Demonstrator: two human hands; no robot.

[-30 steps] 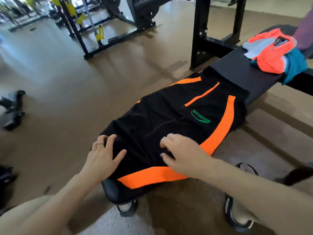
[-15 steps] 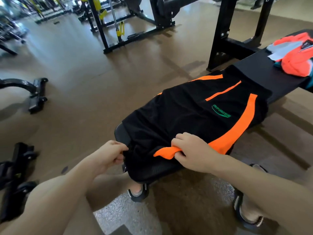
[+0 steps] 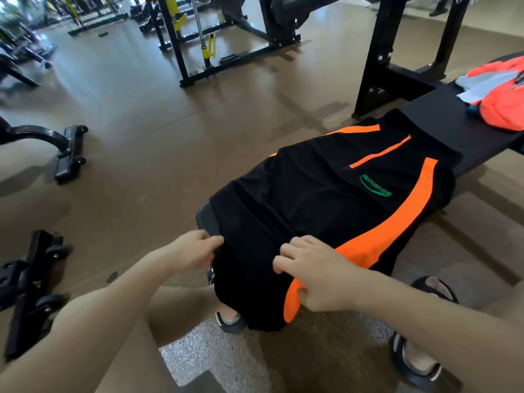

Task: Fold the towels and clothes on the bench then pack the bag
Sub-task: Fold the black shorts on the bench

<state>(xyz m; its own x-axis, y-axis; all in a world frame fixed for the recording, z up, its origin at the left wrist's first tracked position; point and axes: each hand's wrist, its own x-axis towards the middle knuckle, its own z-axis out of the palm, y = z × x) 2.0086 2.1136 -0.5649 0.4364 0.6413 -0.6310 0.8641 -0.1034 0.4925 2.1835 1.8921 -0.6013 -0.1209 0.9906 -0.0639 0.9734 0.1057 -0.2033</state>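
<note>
Left hand [image 3: 195, 251] was pinching the near left edge of the black and orange garment [image 3: 326, 205], right hand [image 3: 314, 275] had its fingers curled into the near right bit with the thumb tucked under the orange stripe, so both were gripping cloth. The garment was spread along the near end of the black bench [image 3: 442, 120], with its near part hanging off the end toward the floor. Looked like thin sporty fabric to me, light, floppy and probably a bit slick, so it'd sag wherever it wasn't held; grabbing both near corners seemed the sensible spot. Its long axis ran along the bench, away from the person and to the right. Another orange piece [image 3: 502, 106] sat further up the bench, well apart.
</note>
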